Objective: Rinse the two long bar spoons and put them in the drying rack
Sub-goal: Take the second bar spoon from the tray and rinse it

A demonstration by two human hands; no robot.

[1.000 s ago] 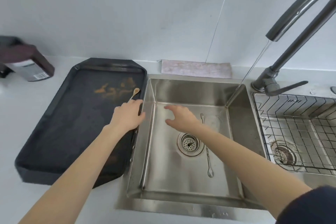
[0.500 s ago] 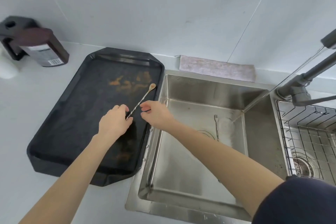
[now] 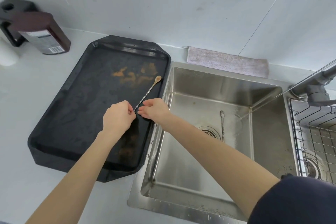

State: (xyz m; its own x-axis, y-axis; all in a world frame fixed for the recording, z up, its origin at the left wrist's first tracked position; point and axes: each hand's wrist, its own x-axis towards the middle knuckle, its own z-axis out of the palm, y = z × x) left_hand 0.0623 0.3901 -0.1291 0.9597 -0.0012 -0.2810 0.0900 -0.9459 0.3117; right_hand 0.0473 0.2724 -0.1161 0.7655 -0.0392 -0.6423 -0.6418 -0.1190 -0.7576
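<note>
We see a black tray [image 3: 76, 107] smeared orange-brown, a silver twisted-pattern bar spoon [image 3: 147, 91] with a brownish bowl, a steel-grey sink [image 3: 209, 85], a mauve cloth [image 3: 227, 62], a maroon bottle [image 3: 45, 32].

Tray [image 3: 76, 107] on the counter [image 3: 32, 178], left of the sink [image 3: 181, 211]. Bar spoon [image 3: 148, 92] over the tray's right side, bowl end toward the wall. Second bar spoon [image 3: 222, 125] in the basin, by the drain. Drying rack [image 3: 312, 132] at right. Cloth [image 3: 227, 61] behind the sink; bottle [image 3: 41, 34] at far left.
</note>
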